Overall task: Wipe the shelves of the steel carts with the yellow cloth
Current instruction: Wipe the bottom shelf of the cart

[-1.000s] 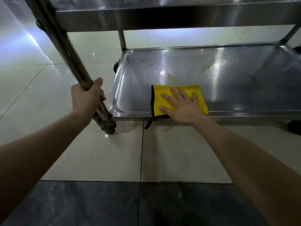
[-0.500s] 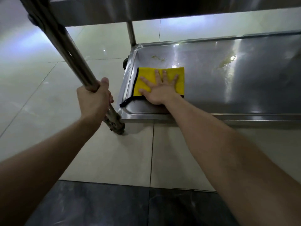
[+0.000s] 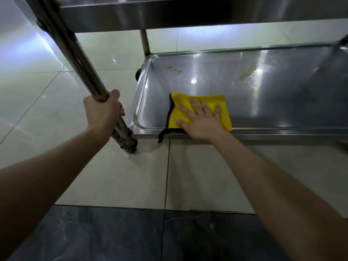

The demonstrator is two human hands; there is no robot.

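Observation:
The steel cart's bottom shelf is a shallow tray with a raised rim, low above the floor. A yellow cloth with a black edge lies on it near the front rim, one black corner hanging over the edge. My right hand presses flat on the cloth with fingers spread. My left hand grips the cart's near left leg, a slanted steel tube. Yellowish smears and a second patch sit on the shelf behind the cloth.
The upper shelf of the cart hangs close overhead across the top of the view. A rear leg stands at the shelf's back left corner, a caster below it. Pale floor tiles lie left, dark tiles nearest me.
My right hand slid the cloth from the shelf's left end back toward me and rightward to the front rim. My left hand kept its grip on the leg.

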